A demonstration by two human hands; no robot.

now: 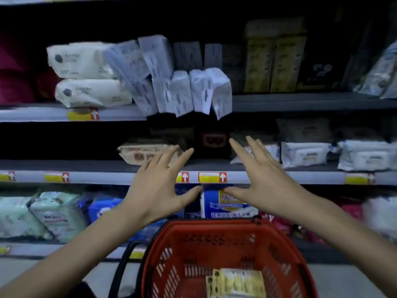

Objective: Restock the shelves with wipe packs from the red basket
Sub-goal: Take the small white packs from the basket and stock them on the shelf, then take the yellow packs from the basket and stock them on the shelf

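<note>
The red basket (217,239) stands on the floor at the bottom centre, with a yellowish pack (236,282) lying inside it. Both my hands are raised in front of the middle shelf (300,177), fingers spread and holding nothing. My left hand (159,186) is in front of a pinkish wipe pack (139,152) that lies on that shelf. My right hand (262,177) is close to white wipe packs (303,154) on the same shelf. On the upper shelf a row of white-blue packs (189,91) leans over the edge.
Large white packs (86,76) are stacked at the upper left, and yellowish boxes (275,61) stand at the upper right. The lowest shelf holds green, blue and pink packs, among them a blue-white pack (225,203). Yellow price tags (211,177) line the shelf edges.
</note>
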